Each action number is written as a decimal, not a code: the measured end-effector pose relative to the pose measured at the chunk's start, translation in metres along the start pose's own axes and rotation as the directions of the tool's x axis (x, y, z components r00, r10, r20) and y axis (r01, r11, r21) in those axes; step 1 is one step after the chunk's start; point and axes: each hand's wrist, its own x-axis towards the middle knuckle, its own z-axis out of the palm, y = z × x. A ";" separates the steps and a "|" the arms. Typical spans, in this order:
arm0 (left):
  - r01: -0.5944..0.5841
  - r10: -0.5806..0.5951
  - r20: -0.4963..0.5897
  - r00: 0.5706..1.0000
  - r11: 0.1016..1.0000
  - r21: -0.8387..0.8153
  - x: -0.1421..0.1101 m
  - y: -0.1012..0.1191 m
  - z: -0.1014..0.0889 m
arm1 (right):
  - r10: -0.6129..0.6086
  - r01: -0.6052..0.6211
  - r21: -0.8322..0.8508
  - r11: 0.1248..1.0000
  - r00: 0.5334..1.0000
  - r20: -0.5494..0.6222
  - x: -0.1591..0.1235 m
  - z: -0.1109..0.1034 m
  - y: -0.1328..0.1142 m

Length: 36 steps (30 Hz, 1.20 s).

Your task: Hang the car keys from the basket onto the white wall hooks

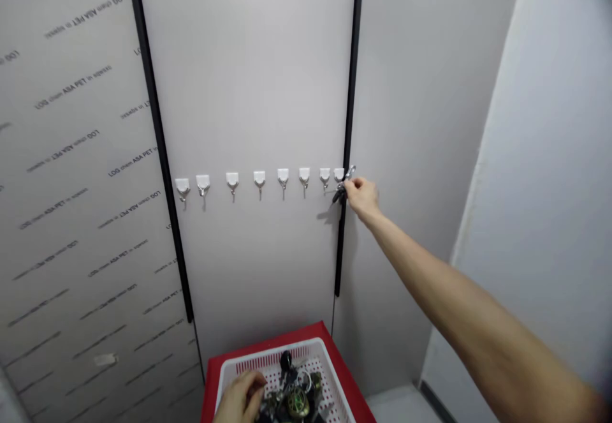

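Note:
My right hand (362, 196) is stretched out to the wall, its fingers pinched on a keychain (339, 193) with dark and silvery parts. It is at the right end of a row of white hooks, in front of the rightmost hook (339, 174). Whether the keychain touches that hook I cannot tell. Down at the white basket (324, 353), my left hand (241, 397) hovers over its left side, fingers loosely curled and apart with nothing visible in them. Beside it lies a pile of keychains (297, 402), dark, silver and greenish, in the basket.
Several more white hooks, such as the leftmost hook (182, 187), line the pale panel. A long black handle strip (354, 78) runs down behind my right hand, another black strip (155, 123) at the left. The basket stands on a red surface (315, 330). A side wall (549, 155) closes the right.

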 end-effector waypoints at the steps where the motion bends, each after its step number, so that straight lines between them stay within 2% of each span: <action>1: 0.007 -0.007 -0.007 1.000 1.000 -0.024 0.000 0.002 -0.001 | -0.017 0.017 0.027 0.999 1.000 -0.002 0.004 -0.005 -0.005; 2: 0.016 -0.016 -0.011 1.000 0.999 -0.042 -0.001 0.003 -0.002 | -0.035 0.033 0.057 0.998 0.999 0.030 0.006 -0.010 -0.008; 4: 0.035 -0.036 -0.018 0.999 0.997 -0.063 -0.001 0.005 -0.005 | -0.074 0.055 0.108 0.993 0.980 0.187 -0.003 -0.016 -0.012; 6: 0.041 -0.043 -0.025 0.999 0.996 -0.073 -0.003 0.007 -0.006 | -0.115 0.064 0.137 0.989 0.906 0.408 -0.031 -0.017 -0.007; 7: 0.039 -0.041 -0.026 0.999 0.997 -0.071 -0.004 0.008 -0.007 | -0.125 0.059 0.141 0.988 0.845 0.519 -0.052 -0.015 0.000; 9: 0.022 -0.022 -0.015 1.000 0.998 -0.051 -0.005 0.008 -0.008 | -0.118 0.019 0.145 0.989 0.686 0.718 -0.103 -0.008 0.018; 12: -0.018 0.018 0.031 0.999 1.000 0.012 -0.007 0.004 -0.006 | -0.101 -0.091 0.157 0.983 0.447 0.889 -0.185 0.003 0.048; 14: -0.035 0.033 0.055 0.998 0.999 0.039 -0.008 0.000 -0.003 | -0.105 -0.136 0.164 0.977 0.363 0.926 -0.227 0.008 0.062; 15: -0.038 0.035 0.061 0.998 0.999 0.039 -0.009 -0.001 -0.002 | -0.108 -0.153 0.169 0.974 0.342 0.934 -0.241 0.009 0.067; 18: 0.000 0.003 0.060 0.998 0.998 -0.057 -0.004 -0.003 -0.001 | -0.113 -0.210 0.190 0.959 0.332 0.937 -0.253 0.013 0.069; 20: 0.097 -0.085 0.065 0.994 0.972 -0.214 0.006 0.004 -0.005 | -0.094 -0.258 0.194 0.947 0.356 0.930 -0.241 0.015 0.062; 22: 0.203 -0.183 0.088 0.979 0.889 -0.410 0.024 0.020 -0.015 | -0.054 -0.367 0.210 0.906 0.392 0.919 -0.221 0.015 0.050; 24: 0.243 -0.208 0.128 0.970 0.771 -0.589 0.045 0.046 -0.028 | -0.044 -0.570 0.282 0.772 0.394 0.918 -0.199 0.015 0.034; 26: 0.224 -0.138 0.177 0.975 0.653 -0.723 0.066 0.078 -0.042 | -0.116 -0.750 0.372 0.547 0.372 0.921 -0.178 0.012 0.016; 27: 0.202 -0.079 0.195 0.978 0.616 -0.762 0.074 0.094 -0.048 | -0.173 -0.801 0.401 0.445 0.362 0.916 -0.170 0.009 0.007; 29: 0.166 0.022 0.217 0.976 0.568 -0.806 0.085 0.121 -0.057 | -0.265 -0.831 0.436 0.346 0.359 0.895 -0.158 0.004 -0.006; 32: 0.146 0.080 0.226 0.971 0.552 -0.821 0.090 0.143 -0.061 | -0.293 -0.835 0.444 0.327 0.357 0.887 -0.150 -0.003 -0.015; 36: 0.178 0.051 0.257 0.965 0.592 -0.786 0.088 0.142 -0.056 | -0.239 -0.839 0.389 0.381 0.317 0.918 -0.152 -0.004 -0.011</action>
